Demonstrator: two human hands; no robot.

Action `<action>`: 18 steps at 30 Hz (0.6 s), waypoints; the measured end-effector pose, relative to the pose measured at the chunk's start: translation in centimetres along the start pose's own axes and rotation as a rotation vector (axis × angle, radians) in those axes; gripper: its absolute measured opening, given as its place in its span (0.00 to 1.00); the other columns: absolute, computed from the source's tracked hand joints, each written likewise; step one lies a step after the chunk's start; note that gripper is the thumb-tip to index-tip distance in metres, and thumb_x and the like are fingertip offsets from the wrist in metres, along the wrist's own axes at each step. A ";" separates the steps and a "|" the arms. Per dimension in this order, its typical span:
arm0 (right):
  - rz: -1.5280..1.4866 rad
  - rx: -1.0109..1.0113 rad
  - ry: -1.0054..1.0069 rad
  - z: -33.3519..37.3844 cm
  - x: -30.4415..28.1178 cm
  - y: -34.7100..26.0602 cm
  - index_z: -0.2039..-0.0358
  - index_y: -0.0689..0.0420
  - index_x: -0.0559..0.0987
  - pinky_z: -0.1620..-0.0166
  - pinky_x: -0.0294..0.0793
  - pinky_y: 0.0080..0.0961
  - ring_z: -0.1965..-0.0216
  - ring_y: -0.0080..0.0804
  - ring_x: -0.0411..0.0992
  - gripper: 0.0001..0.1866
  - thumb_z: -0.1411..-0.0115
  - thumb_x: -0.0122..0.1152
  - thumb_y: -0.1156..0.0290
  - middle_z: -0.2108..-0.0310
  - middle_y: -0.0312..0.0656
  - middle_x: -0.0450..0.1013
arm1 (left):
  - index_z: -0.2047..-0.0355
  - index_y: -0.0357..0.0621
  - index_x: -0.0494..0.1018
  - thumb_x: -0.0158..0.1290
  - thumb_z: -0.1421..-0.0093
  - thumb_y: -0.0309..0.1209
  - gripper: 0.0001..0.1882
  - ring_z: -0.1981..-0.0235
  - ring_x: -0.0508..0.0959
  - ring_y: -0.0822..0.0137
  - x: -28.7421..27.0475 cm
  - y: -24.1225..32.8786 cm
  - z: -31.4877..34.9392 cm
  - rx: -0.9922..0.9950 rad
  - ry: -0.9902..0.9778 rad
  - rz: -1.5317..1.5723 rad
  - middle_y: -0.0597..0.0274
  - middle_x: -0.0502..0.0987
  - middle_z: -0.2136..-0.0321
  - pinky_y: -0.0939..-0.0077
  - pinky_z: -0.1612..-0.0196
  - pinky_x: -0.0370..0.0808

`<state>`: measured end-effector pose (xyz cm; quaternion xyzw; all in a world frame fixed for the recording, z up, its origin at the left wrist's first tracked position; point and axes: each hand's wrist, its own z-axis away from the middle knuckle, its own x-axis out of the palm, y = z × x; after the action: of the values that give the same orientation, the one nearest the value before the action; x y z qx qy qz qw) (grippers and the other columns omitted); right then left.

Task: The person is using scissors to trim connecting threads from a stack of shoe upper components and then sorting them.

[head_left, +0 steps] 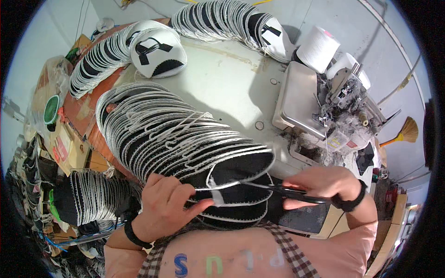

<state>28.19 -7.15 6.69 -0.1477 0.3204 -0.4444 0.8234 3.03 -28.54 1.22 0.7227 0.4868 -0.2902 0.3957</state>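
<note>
In front of me a long row of black fabric pieces with white overlocked edges (155,127) leans over, overlapping like shingles and curving to the far left. Loose white thread chains lie across it. My left hand (164,201) is closed, pinching the white edge of the nearest black piece (243,167) between thumb and finger. A small white tab (217,197) hangs by the thumb. From the right, my right hand (322,183) grips black-handled scissors (301,194); their blades point left at the white edging near the left fingers. The exact blade tips are hard to make out.
An overlock sewing machine (301,95), covered in lint, stands at the right, with white thread cones (317,48) behind it. More edged pieces (218,21) line the table's far side. Another bundle (99,197) sits at the lower left. A broom (407,130) is at far right.
</note>
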 end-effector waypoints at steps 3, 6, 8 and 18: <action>0.003 -0.042 0.006 -2.8 0.2 -0.3 0.69 0.62 0.75 0.70 0.65 0.36 0.74 0.38 0.68 0.40 0.42 0.45 0.29 0.78 0.48 0.68 | 0.71 0.45 0.72 0.67 0.55 0.36 0.17 0.80 0.67 0.65 0.9 -0.4 0.1 0.008 0.104 -0.005 0.66 0.65 0.78 0.70 0.73 0.63; 0.056 -0.121 -0.051 -1.4 -0.6 -0.1 0.73 0.62 0.72 0.72 0.62 0.35 0.78 0.35 0.63 0.38 0.41 0.47 0.31 0.82 0.46 0.65 | 0.69 0.46 0.73 0.66 0.55 0.31 0.15 0.80 0.67 0.66 0.4 -0.7 0.5 0.012 0.018 -0.065 0.66 0.64 0.79 0.71 0.73 0.62; -0.035 -0.234 -0.109 1.0 -0.8 0.9 0.75 0.60 0.70 0.74 0.60 0.32 0.79 0.31 0.59 0.33 0.40 0.52 0.36 0.84 0.42 0.61 | 0.70 0.47 0.73 0.65 0.56 0.30 0.13 0.80 0.67 0.66 -0.1 -0.6 0.6 0.019 -0.027 -0.111 0.66 0.63 0.79 0.72 0.73 0.62; 0.025 -0.082 0.211 -5.5 1.6 -0.2 0.73 0.63 0.75 0.67 0.68 0.41 0.71 0.50 0.72 0.39 0.41 0.47 0.32 0.77 0.54 0.71 | 0.78 0.50 0.73 0.66 0.55 0.31 0.10 0.82 0.66 0.65 0.7 -0.5 0.8 -0.061 0.014 0.023 0.67 0.64 0.82 0.69 0.75 0.62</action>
<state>25.03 -8.36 2.05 -0.1297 0.4253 -0.4338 0.7837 2.81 -28.75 0.13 0.7178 0.4896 -0.2657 0.4176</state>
